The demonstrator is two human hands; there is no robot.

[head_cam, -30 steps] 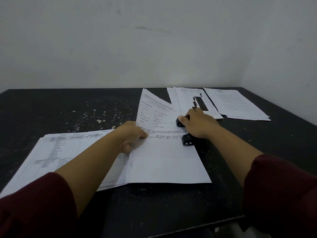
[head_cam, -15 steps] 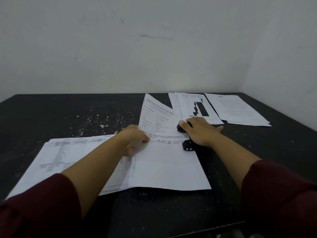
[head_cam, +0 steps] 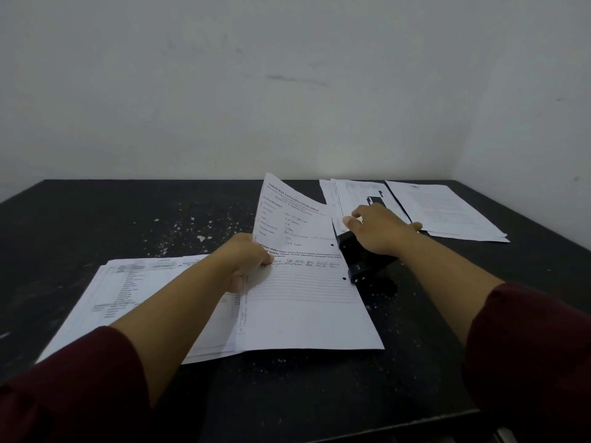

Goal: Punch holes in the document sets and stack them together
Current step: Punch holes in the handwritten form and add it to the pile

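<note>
A white document set (head_cam: 307,314) with printed and handwritten lines lies mid-table, its far end curled upward. Two punched holes show along its right edge. My left hand (head_cam: 246,260) pinches its left edge. The black hole punch (head_cam: 361,260) stands just right of the sheet, apart from its edge. My right hand (head_cam: 380,231) rests on top of the punch, fingers spread over it. A wide stack of papers (head_cam: 134,298) lies at the left, partly under the held set.
Two more paper sets lie at the back right: one with a black block print (head_cam: 351,196) and one of plain text (head_cam: 447,212). The black table (head_cam: 96,225) is speckled with white paper bits. Walls close the back and right; the front edge is near.
The document has come out of the punch and shifted left, showing two holes. My right hand has eased up on the punch, which has slid slightly right.
</note>
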